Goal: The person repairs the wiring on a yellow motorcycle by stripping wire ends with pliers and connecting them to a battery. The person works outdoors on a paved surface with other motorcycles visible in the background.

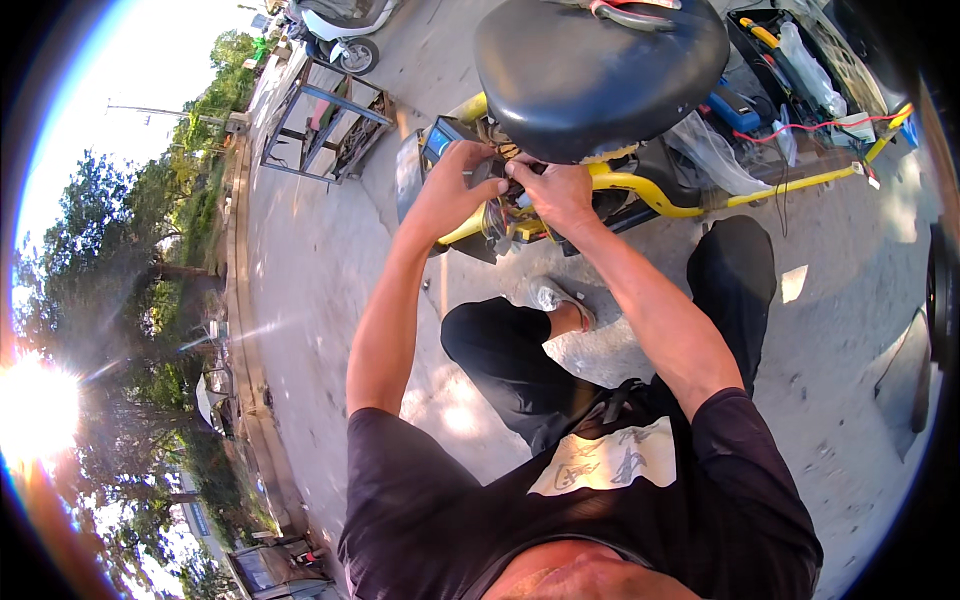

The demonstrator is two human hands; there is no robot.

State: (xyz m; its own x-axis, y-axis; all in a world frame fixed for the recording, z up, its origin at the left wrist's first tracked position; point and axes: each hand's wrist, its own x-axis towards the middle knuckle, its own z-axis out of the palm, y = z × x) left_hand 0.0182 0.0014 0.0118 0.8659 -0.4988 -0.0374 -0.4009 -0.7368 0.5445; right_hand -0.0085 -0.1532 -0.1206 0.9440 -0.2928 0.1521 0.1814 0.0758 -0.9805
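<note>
At an electric scooter with a yellow frame point(640, 185), under its black seat point(600, 75), both my hands are among wires and small parts point(500, 225). My left hand point(460, 190) reaches in beside a blue-and-black box point(437, 140), fingers curled and thumb toward my right hand. My right hand point(555, 195) has thumb and fingers closed close to the left one, at the wiring. What either hand grips is too small and hidden to make out. Pliers point(635, 17) with red handles lie on the seat.
Right of the seat are a blue meter point(733, 106), a tool case point(775, 70), plastic bags point(715, 160) and a long red wire point(830, 125). A metal rack point(325, 125) and a parked white scooter point(355, 55) stand behind on the concrete. A curb and trees line the left.
</note>
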